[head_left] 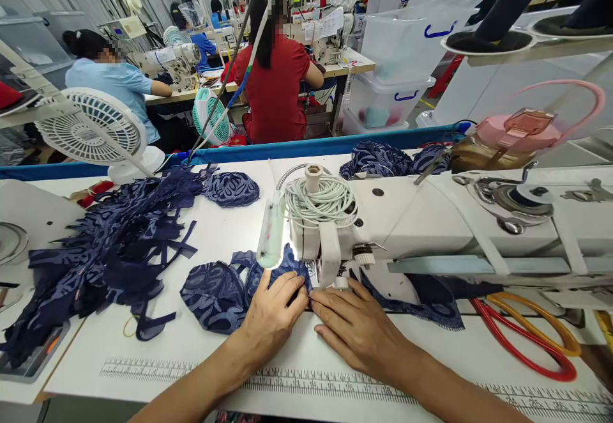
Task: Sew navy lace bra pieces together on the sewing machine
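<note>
A navy lace bra (218, 298) with rounded cups lies under the head of a white sewing machine (421, 209). My left hand (274, 308) rests on the lace just left of the needle area, fingers stretched out and pressing it down. Beside it, my right hand (357, 327) lies flat, its fingertips at the fabric edge by the presser foot. A navy lace strip (431, 305) extends to the right beneath the machine arm. The needle itself is hidden behind the machine head. A lit lamp (271, 234) hangs at the left of the head.
Piled navy lace pieces (119, 238) cover the table's left side; a loose cup (231, 189) lies behind. Red-handled scissors (527, 343) lie at right, near a pink-lidded jug (520, 132). A printed ruler (335, 381) runs along the front. A white fan (93, 126) and co-workers are beyond.
</note>
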Motion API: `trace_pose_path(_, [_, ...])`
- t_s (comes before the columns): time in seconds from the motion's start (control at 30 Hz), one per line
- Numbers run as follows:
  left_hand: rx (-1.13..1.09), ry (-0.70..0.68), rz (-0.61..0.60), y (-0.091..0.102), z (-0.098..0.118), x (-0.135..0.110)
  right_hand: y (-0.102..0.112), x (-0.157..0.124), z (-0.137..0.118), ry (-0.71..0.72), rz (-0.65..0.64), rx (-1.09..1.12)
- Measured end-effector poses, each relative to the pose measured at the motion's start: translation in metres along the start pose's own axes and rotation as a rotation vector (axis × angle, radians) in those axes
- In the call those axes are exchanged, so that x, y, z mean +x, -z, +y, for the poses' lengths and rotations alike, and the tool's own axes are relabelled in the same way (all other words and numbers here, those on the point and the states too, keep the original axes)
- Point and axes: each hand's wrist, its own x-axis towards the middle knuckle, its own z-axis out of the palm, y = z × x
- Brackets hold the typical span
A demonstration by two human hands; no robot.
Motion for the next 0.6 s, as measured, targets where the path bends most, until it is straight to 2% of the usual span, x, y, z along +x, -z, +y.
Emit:
trace_pose_path(0.23, [-0.063,0.009,-0.001,-0.004,-0.009,0.008,-0.005,0.002,0.007,-0.053,0.033,0.026])
trace_pose_path(0.37, [0.032,0.077,0.015,-0.005,-0.002,0.013,-0.006,0.002,0.008,-0.085,0.025,0.037])
trace_pose_path(0.47, [0.119,0.057,0.015,-0.003,0.002,0.011,-0.003,0.001,0.004,-0.083,0.008,0.021])
trace_pose_path(0.6, [0.044,0.064,0.031,0.004,0.0,0.009,0.0,0.0,-0.002,-0.068,-0.005,0.001])
